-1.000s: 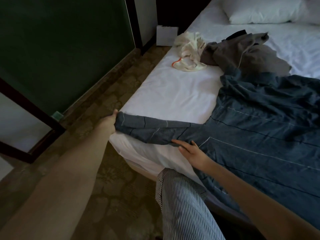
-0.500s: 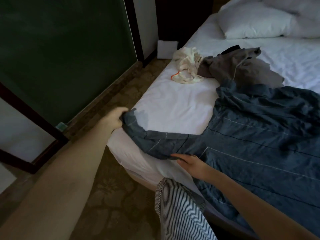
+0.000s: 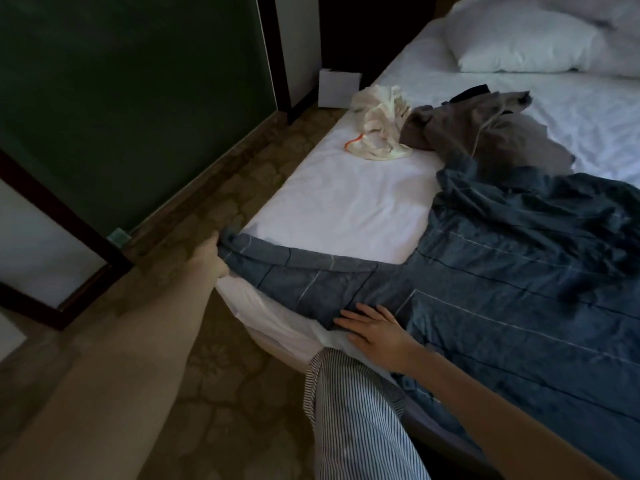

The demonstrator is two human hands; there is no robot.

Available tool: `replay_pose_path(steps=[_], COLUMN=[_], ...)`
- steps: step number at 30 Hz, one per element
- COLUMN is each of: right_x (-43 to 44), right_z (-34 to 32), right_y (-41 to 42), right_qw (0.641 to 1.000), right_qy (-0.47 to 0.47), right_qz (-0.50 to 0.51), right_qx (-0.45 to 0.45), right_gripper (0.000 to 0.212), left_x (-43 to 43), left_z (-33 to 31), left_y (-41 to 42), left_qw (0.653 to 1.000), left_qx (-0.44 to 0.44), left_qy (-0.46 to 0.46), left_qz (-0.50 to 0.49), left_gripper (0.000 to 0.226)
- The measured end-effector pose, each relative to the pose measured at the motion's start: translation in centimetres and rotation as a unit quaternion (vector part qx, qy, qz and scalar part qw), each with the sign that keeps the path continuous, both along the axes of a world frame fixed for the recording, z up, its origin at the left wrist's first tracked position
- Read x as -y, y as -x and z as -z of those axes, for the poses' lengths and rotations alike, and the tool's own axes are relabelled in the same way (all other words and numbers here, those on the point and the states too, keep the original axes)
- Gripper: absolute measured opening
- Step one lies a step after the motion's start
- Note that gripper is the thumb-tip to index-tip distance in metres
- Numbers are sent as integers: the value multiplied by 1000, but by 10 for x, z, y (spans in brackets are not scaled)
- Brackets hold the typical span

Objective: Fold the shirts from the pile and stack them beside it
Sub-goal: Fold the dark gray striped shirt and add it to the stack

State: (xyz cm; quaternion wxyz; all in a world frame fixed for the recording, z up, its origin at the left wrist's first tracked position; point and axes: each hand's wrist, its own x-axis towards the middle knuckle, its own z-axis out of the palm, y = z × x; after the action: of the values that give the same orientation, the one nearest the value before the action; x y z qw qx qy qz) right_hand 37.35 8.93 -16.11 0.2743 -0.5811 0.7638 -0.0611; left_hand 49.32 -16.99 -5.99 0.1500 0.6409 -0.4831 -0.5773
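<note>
A dark blue shirt (image 3: pixel 519 278) with thin pale stripes lies spread over the white bed (image 3: pixel 332 209). One sleeve (image 3: pixel 298 271) stretches left to the mattress edge. My left hand (image 3: pixel 213 258) grips the cuff end of that sleeve at the bed's edge. My right hand (image 3: pixel 372 329) lies flat with straight fingers on the sleeve near the shoulder seam. Behind the blue shirt lies a crumpled grey garment (image 3: pixel 485 133), and left of it a cream one with an orange trim (image 3: pixel 381 123).
A white pillow (image 3: pixel 519 46) lies at the head of the bed. Patterned carpet (image 3: pixel 214 375) runs along the bed's left side, bounded by a dark green wall panel (image 3: pixel 121 98). A small white box (image 3: pixel 337 88) stands on the floor by the wall. My striped trouser leg (image 3: pixel 356 420) touches the mattress.
My left hand lifted the sleeve end, then pulled it back out left and down to the mattress edge, so the sleeve lies stretched again. My right hand stayed pressing on the sleeve.
</note>
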Motion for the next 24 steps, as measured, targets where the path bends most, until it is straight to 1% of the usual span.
replay_pose_path(steps=[1,2,3,4,5,7,8,9,10,11,12,14,15,17,19,21,22,23,24], right_x=[1,1,2,2,2,-3,-7,-11,-17,-22,-29,-40,-46,-61,-79,-100,-110,-122,-132], right_z=[3,3,5,5,4,-3,-8,-10,-15,-15,-19,-23,-24,-26,-28,-32,-33,-30,-27], right_y=[2,3,5,7,8,10,10,11,12,16,20,29,34,44,52,59,63,67,70], right_qw=[1000,998,994,988,978,957,947,935,922,908,892,859,842,798,734,659,615,571,527], right_qy=[9,22,40,66,96,146,163,174,191,207,223,250,256,250,251,257,256,254,255], right_qz=[13,29,52,74,101,147,167,191,215,245,273,330,359,417,472,513,521,525,526], right_qx=[22,50,84,120,156,201,221,243,258,269,282,300,311,356,419,487,534,578,617], right_gripper=[107,95,81,66,57,47,43,41,40,39,38,31,27,23,23,25,27,29,33], left_x=[10,22,28,29,31,25,23,19,18,20,17,11,4,-4,-26,-63,-83,-110,-138], left_z=[5,13,16,12,8,-6,-8,-13,-19,-24,-28,-36,-43,-57,-75,-93,-100,-109,-117], left_y=[3,3,-3,-7,-8,-2,3,10,18,30,38,55,66,95,136,184,210,234,256], left_qw=[1000,995,981,975,967,975,976,973,982,992,996,996,992,983,975,961,949,933,910], left_qx=[23,78,145,174,197,162,149,132,89,18,-45,-92,-120,-172,-209,-254,-282,-309,-341], left_qy=[7,54,106,104,118,118,116,112,85,38,20,2,-27,-59,-63,-68,-82,-104,-137], left_qz=[-2,18,76,94,109,92,108,153,147,119,71,12,-3,9,31,80,115,151,190], left_gripper=[54,58,57,55,53,57,61,66,66,58,48,45,45,46,41,29,24,23,25])
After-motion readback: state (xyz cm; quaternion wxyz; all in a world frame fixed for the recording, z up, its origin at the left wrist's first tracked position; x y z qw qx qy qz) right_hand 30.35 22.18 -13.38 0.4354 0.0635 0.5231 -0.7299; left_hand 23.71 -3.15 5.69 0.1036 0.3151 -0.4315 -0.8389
